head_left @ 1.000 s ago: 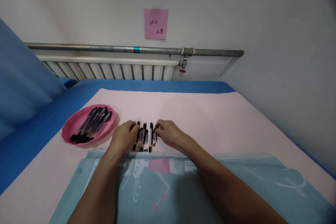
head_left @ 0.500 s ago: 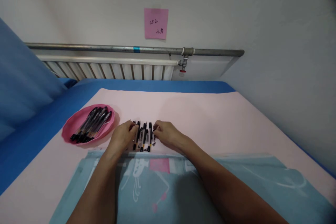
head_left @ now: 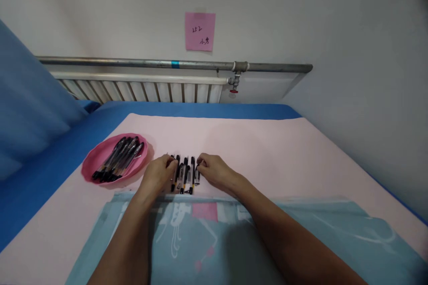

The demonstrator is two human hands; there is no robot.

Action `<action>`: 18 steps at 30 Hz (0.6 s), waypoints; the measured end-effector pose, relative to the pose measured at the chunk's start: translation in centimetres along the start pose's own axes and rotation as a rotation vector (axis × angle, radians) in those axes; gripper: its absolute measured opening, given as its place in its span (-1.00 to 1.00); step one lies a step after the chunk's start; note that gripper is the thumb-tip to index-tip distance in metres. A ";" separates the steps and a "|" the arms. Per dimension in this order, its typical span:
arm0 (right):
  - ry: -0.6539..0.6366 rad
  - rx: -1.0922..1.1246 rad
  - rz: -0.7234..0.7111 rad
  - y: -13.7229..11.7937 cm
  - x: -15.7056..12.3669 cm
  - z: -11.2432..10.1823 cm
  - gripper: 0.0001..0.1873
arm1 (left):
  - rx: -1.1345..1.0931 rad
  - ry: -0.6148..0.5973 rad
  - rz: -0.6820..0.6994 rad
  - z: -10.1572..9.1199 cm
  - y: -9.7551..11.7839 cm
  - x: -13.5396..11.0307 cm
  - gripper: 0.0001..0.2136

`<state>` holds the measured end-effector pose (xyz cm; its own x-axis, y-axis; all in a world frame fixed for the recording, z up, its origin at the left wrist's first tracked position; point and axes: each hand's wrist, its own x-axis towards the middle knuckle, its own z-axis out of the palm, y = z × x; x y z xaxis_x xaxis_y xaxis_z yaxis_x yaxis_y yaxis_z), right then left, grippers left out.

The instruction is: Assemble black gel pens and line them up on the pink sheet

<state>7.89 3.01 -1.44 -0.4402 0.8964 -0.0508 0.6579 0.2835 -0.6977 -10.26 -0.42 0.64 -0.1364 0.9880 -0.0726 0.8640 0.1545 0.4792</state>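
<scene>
Your left hand [head_left: 157, 177] and right hand [head_left: 214, 171] are resting on either side of a row of black pens [head_left: 184, 176], fingertips touching the outermost ones; whether either hand is actually gripping a pen cannot be told. The pens are lying side by side on the pink sheet [head_left: 267, 151], long axes running 12 to 6 o'clock. No print on them is legible. At 9 o'clock, a pink dish [head_left: 96, 158] is holding more pens. At 12 o'clock, a pink sticky note [head_left: 199, 31] is carrying unreadable handwriting.
</scene>
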 end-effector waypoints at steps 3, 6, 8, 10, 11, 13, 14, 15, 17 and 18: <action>0.077 -0.004 0.022 0.6 0.4 -0.1 -0.83 | -0.026 0.100 -0.013 -0.4 -0.8 0.3 -0.71; 0.121 -0.005 0.048 1.1 0.7 -0.3 -0.82 | -0.008 0.317 -0.082 -1.7 -2.4 0.6 -0.70; 0.124 -0.004 0.059 1.3 0.8 -0.4 -0.82 | 0.073 0.453 -0.163 -2.8 -3.9 0.9 -0.67; 0.122 -0.005 0.057 1.3 0.7 -0.5 -0.82 | 0.154 0.478 -0.266 -3.7 -5.4 1.2 -0.66; 0.121 -0.007 0.051 1.3 0.7 -0.5 -0.82 | 0.179 0.456 -0.316 -4.0 -6.1 1.4 -0.66; 0.121 -0.013 0.039 1.4 0.6 -0.5 -0.82 | 0.204 0.359 -0.365 -4.2 -7.2 1.8 -0.67; 0.119 -0.016 0.038 1.4 0.6 -0.5 -0.81 | 0.212 0.311 -0.372 -4.2 -7.5 2.0 -0.68; 0.116 -0.021 0.038 1.4 0.6 -0.5 -0.81 | 0.217 0.272 -0.373 -4.2 -7.8 2.2 -0.69; 0.108 -0.029 0.037 1.5 0.6 -0.5 -0.80 | 0.228 0.234 -0.377 -4.0 -7.9 2.5 -0.71; 0.104 -0.029 0.035 1.6 0.6 -0.5 -0.80 | 0.233 0.230 -0.380 -3.9 -7.9 2.6 -0.72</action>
<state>8.95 4.21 -2.21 -0.3520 0.9360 0.0007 0.6900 0.2600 -0.6755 -19.38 0.89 0.10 -0.5426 0.8400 0.0029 0.8145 0.5253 0.2463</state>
